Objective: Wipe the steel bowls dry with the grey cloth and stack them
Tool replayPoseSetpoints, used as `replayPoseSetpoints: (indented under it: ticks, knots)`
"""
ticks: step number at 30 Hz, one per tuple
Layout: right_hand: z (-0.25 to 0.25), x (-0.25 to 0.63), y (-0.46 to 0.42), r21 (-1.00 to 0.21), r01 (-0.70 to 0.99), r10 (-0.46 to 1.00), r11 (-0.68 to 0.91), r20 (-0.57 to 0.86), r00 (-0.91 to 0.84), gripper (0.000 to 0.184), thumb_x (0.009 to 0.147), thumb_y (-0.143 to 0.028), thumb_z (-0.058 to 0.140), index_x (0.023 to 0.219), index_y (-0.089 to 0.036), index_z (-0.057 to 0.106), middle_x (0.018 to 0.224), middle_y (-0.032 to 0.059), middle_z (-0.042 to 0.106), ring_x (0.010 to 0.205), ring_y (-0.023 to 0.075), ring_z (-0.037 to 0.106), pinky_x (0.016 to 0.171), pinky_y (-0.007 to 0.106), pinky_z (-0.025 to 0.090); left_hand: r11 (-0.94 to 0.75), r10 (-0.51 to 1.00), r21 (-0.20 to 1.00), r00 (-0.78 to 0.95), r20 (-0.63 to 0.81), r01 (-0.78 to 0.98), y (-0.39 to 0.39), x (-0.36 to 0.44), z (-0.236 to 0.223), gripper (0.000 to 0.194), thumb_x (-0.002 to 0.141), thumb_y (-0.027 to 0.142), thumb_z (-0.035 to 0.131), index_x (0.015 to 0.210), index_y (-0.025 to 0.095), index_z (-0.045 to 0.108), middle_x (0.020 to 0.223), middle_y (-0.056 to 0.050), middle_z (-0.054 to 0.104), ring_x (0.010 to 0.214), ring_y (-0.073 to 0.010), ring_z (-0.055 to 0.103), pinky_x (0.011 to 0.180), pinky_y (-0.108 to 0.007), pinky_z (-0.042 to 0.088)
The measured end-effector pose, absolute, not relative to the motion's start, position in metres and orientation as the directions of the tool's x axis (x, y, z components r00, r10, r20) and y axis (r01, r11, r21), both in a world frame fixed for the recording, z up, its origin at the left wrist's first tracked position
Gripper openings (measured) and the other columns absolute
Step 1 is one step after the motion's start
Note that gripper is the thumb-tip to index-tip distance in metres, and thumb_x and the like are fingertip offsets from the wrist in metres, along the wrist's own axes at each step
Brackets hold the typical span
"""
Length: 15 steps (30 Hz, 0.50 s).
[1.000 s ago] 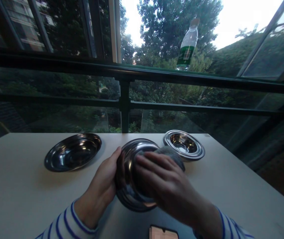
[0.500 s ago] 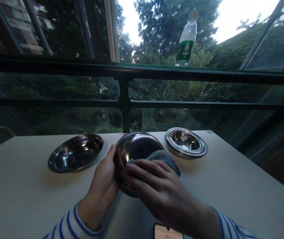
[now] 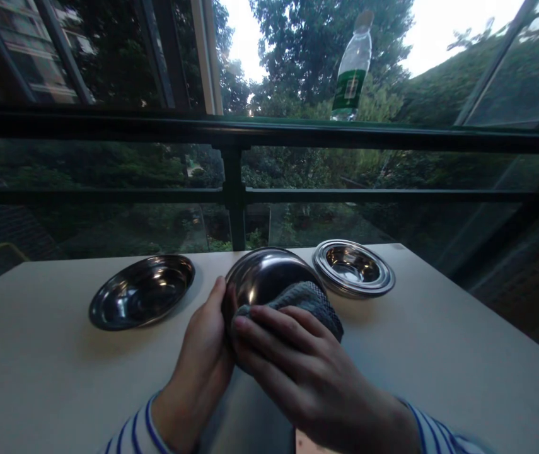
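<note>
A shiny metal bowl [image 3: 269,268] is held up over the white table with its rounded outer side showing. My left hand [image 3: 205,350] grips it by the left edge, thumb up along the side. Across the bowl's lower part, my right hand [image 3: 304,366] presses a grey cloth [image 3: 309,302] against the metal; some of the cloth sticks out beyond the fingers on the right. To the left lies an oval metal dish [image 3: 141,293]. At the right, several round metal bowls [image 3: 354,268] are nested in a stack.
The white table [image 3: 439,334] ends at a dark railing [image 3: 273,132] with glass panels. On top of that rail stands a plastic bottle [image 3: 352,79] with a green label. Part of a phone [image 3: 307,443] shows at the bottom edge, beneath my right forearm.
The bowl has tilted, showing more of its rounded outer side. My right hand has slid the cloth down and left over it. The left hand keeps its grip.
</note>
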State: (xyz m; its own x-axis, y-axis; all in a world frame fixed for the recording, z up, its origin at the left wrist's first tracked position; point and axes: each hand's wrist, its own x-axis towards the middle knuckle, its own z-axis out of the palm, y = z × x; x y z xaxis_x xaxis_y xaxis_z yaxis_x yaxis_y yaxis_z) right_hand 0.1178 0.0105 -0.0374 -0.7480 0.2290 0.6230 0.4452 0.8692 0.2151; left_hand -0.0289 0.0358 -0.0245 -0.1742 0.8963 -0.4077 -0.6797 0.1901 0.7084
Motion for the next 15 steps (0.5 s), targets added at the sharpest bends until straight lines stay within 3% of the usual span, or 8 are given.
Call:
replayPoseSetpoints:
  ticks: [3,9,12,15]
  knots:
    - [-0.037,0.118,0.009,0.266,0.44,0.197,0.857,0.62,-0.759,0.033,0.091,-0.013,0.039,0.12,-0.012,0.056,0.13,0.005,0.052,0.119,0.0235,0.045,0.089,0.034,0.045,0.08,0.892,0.728,-0.277,-0.357,-0.681,0.036,-0.031,-0.018,0.031,0.09,0.027,0.039,0.103,0.013,0.064,0.084,-0.006,0.072,0.078,-0.0167,0.067,0.069,-0.026,0.054]
    - [-0.038,0.119,0.008,0.304,0.452,0.171,0.838,0.642,-0.748,0.032,0.09,-0.013,0.041,0.116,-0.013,0.059,0.13,0.0055,0.052,0.118,0.0232,0.047,0.091,0.035,0.044,0.207,0.916,0.681,-0.105,-0.388,-0.703,0.035,-0.033,-0.012,0.037,0.09,0.03,0.036,0.109,0.012,0.062,0.084,-0.009,0.072,0.076,-0.0207,0.068,0.068,-0.031,0.055]
    - [-0.038,0.121,0.008,0.326,0.439,0.138,0.837,0.651,-0.747,0.033,0.089,-0.013,0.042,0.118,-0.013,0.057,0.133,0.0038,0.049,0.122,0.0223,0.043,0.094,0.034,0.042,0.109,0.923,0.735,-0.207,-0.326,-0.669,0.035,-0.039,-0.009,0.037,0.09,0.03,0.037,0.111,0.013,0.062,0.081,-0.008,0.073,0.073,-0.0204,0.068,0.06,-0.029,0.054]
    - [-0.038,0.121,0.007,0.354,0.438,0.113,0.826,0.657,-0.745,0.033,0.09,-0.013,0.04,0.118,-0.013,0.058,0.132,0.0039,0.05,0.12,0.022,0.045,0.093,0.034,0.043,0.082,0.936,0.733,-0.201,-0.29,-0.675,0.035,-0.041,-0.008,0.036,0.089,0.031,0.039,0.111,0.013,0.062,0.08,-0.008,0.073,0.073,-0.0206,0.068,0.059,-0.028,0.054]
